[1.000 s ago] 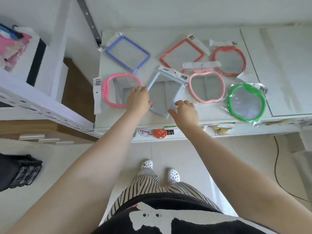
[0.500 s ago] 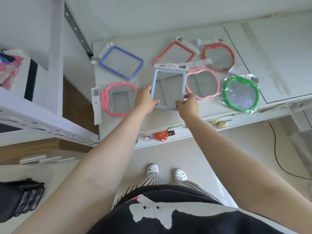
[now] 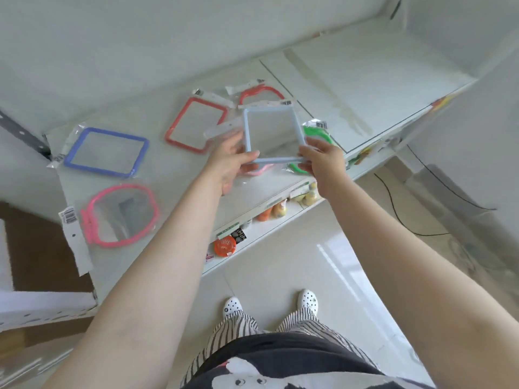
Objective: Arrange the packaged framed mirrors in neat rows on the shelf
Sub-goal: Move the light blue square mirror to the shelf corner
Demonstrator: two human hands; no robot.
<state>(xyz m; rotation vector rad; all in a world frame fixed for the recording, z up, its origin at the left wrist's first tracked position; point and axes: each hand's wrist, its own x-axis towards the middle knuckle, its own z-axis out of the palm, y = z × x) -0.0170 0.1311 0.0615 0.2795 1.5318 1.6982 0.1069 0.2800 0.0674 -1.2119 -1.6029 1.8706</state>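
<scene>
Both hands hold a light-blue square framed mirror point(image 3: 247, 127) in its clear wrap, lifted above the white shelf point(image 3: 365, 88). My left hand point(image 3: 229, 161) grips its near left corner, my right hand point(image 3: 323, 160) its near right corner. Flat on the shelf lie a dark-blue square mirror point(image 3: 106, 152), a hot-pink apple-shaped mirror point(image 3: 120, 215), a red square mirror point(image 3: 195, 124) and a red apple-shaped mirror point(image 3: 259, 92). A green mirror point(image 3: 318, 134) and a pale-pink mirror point(image 3: 259, 171) are mostly hidden under the lifted one.
The shelf's right half is bare white board up to the wall. A lower shelf point(image 3: 269, 220) below the front edge holds small packaged goods, among them an orange round item point(image 3: 224, 245). A grey upright point(image 3: 22, 133) stands at the left; a cable point(image 3: 415, 192) trails over the floor.
The light-blue mirror has been lifted off the shelf and carried right, now over the green and pale-pink mirrors. My view has swung so the shelf runs diagonally.
</scene>
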